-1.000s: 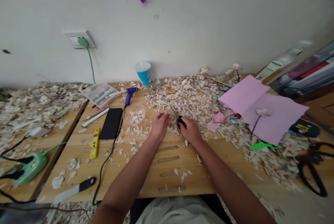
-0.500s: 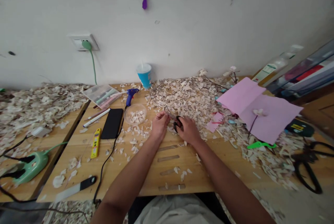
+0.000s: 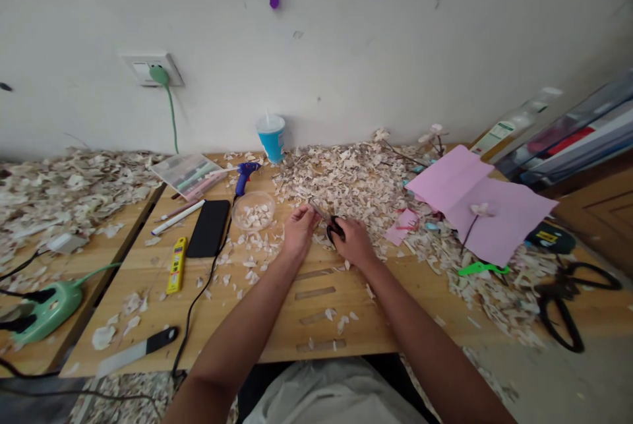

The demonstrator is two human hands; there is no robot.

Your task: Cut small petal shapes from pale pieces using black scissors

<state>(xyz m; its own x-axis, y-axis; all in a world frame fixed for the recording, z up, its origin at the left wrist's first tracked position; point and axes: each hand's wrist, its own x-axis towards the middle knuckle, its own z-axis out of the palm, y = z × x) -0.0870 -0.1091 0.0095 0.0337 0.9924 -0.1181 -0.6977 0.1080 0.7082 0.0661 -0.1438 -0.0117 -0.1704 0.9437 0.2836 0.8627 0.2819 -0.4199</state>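
My right hand (image 3: 355,241) is closed around the black handles of small scissors (image 3: 336,231), whose blades point left toward my other hand. Fingers pinched together, my left hand (image 3: 299,227) meets the blade tips; the small pale piece between its fingers is too small to make out clearly. Just left of it sits a round clear dish (image 3: 253,211) holding pale, petal-like flakes. Behind both hands a wide heap of the same flakes (image 3: 346,173) covers the wooden table (image 3: 277,318).
A blue glue gun (image 3: 244,177), a blue cup (image 3: 271,139), a black phone (image 3: 208,229) and a yellow box (image 3: 177,266) stand left. A scraper (image 3: 138,350) lies near the front edge. Pink paper (image 3: 494,213) and large black scissors (image 3: 564,299) lie right. A black cable runs down the table.
The camera view has shifted slightly, so the scene sits a little higher and further left. Both hands keep nearly the same pose, with the scissors still at my left fingertips.
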